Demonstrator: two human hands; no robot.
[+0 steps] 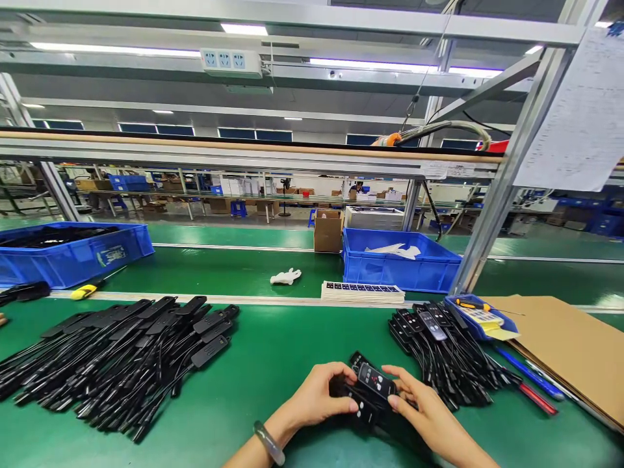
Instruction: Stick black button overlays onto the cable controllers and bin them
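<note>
Holding a small cluster of black controllers (377, 382) low over the green work surface (292, 338), the two hands face each other, with the controllers between them; the left hand (314, 398) grips from the left, its thumb on the face of the nearer controller; the right hand (426, 409) has its thumb and a finger closed about the right end of the upper one. That upper controller slants, its long axis running from far left to near right, buttons facing up; its right end lies nearer the right fingers; what sits beneath the hands is too dark to tell.

Beyond the right hand, and nearer to it than to the left, lies a corded pile (431, 325), faces up; a larger pile (160, 325) spreads well to the left; label sheets (363, 294) and a white glove (286, 277) lie farther off; a red pen (537, 398) lies to the right, beside the cardboard (568, 344).
</note>
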